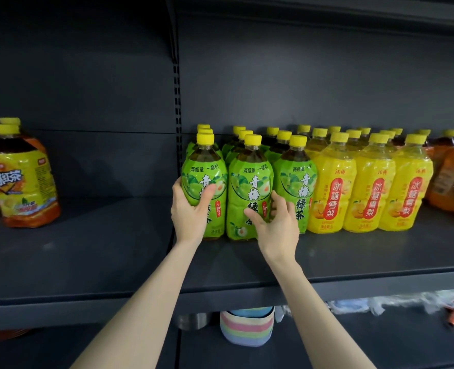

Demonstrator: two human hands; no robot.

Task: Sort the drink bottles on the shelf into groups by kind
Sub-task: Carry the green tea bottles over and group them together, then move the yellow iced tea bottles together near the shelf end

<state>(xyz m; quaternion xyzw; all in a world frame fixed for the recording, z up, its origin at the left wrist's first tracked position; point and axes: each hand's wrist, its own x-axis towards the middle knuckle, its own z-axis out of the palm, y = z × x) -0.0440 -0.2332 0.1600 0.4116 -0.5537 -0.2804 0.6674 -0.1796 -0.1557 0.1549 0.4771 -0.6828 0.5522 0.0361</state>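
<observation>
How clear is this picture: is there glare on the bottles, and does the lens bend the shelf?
Head view: small glare spots show on the shiny wraps of the yellow pear-drink bottles and the green tea bottles. Head view, wide lens: the front edge of the shelf bows, and the iced tea bottle at the left leans and looks soft. The top is dim.

A dark grey metal shelf (pixel 87 249) runs before matching back panels (pixel 300 75), split by a slotted upright (pixel 177 102).

One head-worn, wide-angle view faces the dark shelf (pixel 87 249) straight on from close by, looking slightly down, with the bottles (pixel 250 187) near mid-frame.
</observation>
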